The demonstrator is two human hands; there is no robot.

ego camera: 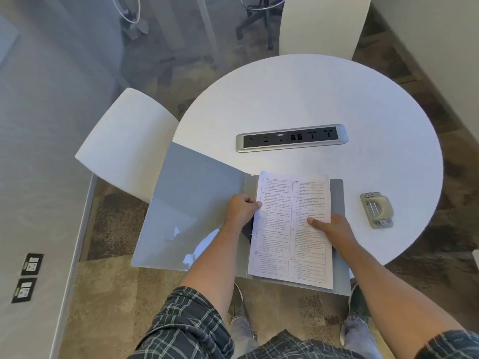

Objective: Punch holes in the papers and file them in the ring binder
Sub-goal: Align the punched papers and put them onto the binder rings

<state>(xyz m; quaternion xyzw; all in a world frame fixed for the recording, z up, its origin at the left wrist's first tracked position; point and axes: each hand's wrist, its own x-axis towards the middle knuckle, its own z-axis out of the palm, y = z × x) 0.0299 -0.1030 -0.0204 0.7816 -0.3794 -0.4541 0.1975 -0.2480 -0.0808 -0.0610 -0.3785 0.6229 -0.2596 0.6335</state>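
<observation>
A grey ring binder (197, 203) lies open on the near edge of the round white table (311, 99), its left cover hanging past the rim. A stack of printed papers (290, 244) lies over the binder's right half. My left hand (239, 211) pinches the stack's left edge above the spine, where the rings are hidden. My right hand (334, 230) grips the stack's right side, thumb on top of the page. A beige hole punch (377, 209) sits on the table to the right of the binder, apart from both hands.
A silver power and socket strip (291, 138) is set into the table's middle. White chairs stand at the left (127, 149) and far side (324, 24). A wall with floor sockets (27, 277) runs along the left. My legs and shoes show below the table edge.
</observation>
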